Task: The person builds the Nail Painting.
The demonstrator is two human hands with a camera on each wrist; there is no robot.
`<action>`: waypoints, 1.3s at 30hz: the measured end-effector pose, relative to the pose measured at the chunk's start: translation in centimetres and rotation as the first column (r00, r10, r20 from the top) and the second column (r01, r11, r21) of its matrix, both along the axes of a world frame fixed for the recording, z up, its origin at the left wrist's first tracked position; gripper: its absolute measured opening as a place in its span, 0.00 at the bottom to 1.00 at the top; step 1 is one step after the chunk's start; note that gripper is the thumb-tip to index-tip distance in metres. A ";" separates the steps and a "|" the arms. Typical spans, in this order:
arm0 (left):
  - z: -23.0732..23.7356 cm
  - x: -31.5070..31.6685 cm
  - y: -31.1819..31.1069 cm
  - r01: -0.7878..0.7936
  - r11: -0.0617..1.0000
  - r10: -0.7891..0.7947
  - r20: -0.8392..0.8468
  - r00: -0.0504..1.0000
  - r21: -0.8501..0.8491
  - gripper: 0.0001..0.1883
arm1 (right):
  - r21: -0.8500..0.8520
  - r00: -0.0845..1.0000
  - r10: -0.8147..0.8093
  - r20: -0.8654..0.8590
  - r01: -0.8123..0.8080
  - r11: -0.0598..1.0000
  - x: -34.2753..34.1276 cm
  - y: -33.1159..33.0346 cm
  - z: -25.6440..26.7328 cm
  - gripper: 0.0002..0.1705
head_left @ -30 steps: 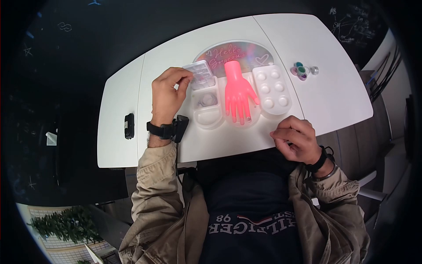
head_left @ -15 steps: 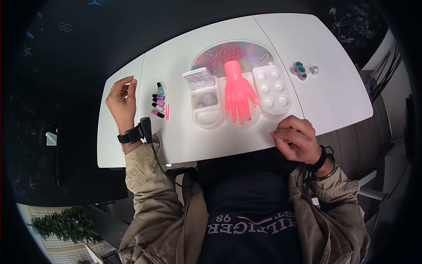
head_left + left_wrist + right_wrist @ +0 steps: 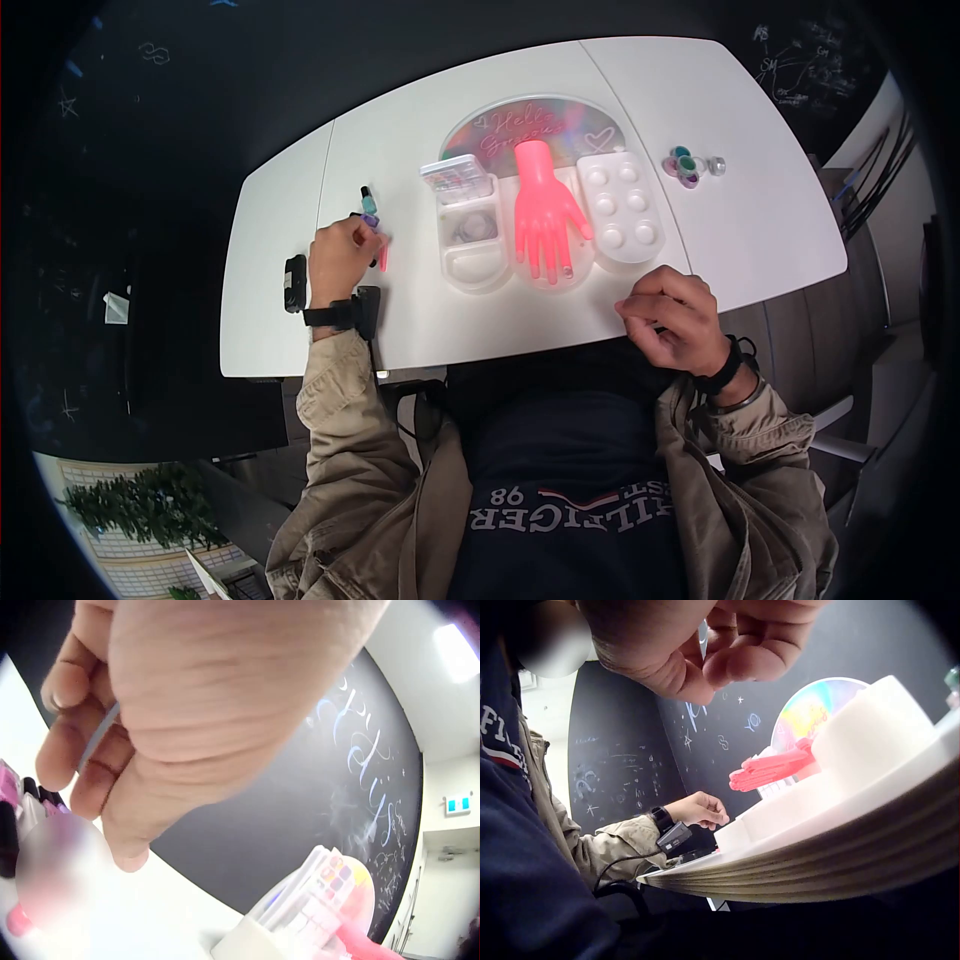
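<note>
My left hand (image 3: 341, 258) hovers over the row of nail polish bottles (image 3: 369, 203) at the table's left, its fingers loosely bent, and it hides most of them. Nothing shows between its fingers in the left wrist view. Pink tweezers (image 3: 384, 256) lie just beside its fingertips. My right hand (image 3: 676, 318) hangs at the table's front edge with fingers loosely curled and nothing visible in them. A pink practice hand (image 3: 545, 215) lies palm down on the white manicure stand, with a small shiny piece at one fingertip.
Left of the practice hand, a clear compartment case (image 3: 458, 180) leans on a white tray (image 3: 475, 268). A white palette (image 3: 622, 200) with round wells sits to its right. Small glitter jars (image 3: 687, 165) cluster farther right. A black device (image 3: 294, 284) lies by my left wrist.
My left hand went from the clear case to the far left above the black device, then came back right over the polish bottles. The right hand stayed in place.
</note>
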State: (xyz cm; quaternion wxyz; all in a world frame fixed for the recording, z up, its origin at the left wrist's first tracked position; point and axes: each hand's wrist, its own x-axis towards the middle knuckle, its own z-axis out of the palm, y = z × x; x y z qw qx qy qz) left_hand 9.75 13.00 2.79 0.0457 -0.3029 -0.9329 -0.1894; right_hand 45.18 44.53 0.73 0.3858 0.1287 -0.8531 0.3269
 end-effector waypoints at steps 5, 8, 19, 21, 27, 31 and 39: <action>-1.4 0.4 0.9 -0.073 0.978 0.076 0.012 0.997 -0.196 0.13 | 0.004 1.000 -0.003 0.010 0.003 1.000 0.1 0.2 0.1 0.14; -1.9 0.1 0.8 -0.052 0.978 0.058 0.023 0.998 -0.201 0.12 | 0.002 1.000 -0.001 0.010 0.001 1.000 0.0 0.1 0.0 0.14; 0.6 1.7 2.2 0.162 0.977 -0.161 -0.012 0.987 0.140 0.07 | 0.010 1.000 0.004 0.019 -0.005 1.000 0.0 0.1 -0.2 0.15; 2.0 2.8 3.0 0.176 0.956 -0.184 0.010 0.983 0.233 0.07 | 0.012 1.000 0.004 0.022 -0.004 1.000 0.0 0.1 -0.1 0.15; 2.9 3.9 3.6 0.263 0.911 -0.253 -0.073 0.965 0.319 0.08 | 0.003 1.000 0.004 0.012 -0.004 1.000 0.0 0.1 -0.2 0.15; 3.1 4.1 3.8 0.298 0.897 -0.275 -0.117 0.954 0.325 0.09 | 0.001 1.000 0.004 0.021 -0.004 1.000 0.1 0.2 -0.1 0.14; 2.2 5.0 5.4 0.410 0.871 -0.397 -0.103 0.912 0.272 0.09 | 0.012 1.000 0.005 0.009 -0.005 1.000 -0.1 0.0 0.0 0.14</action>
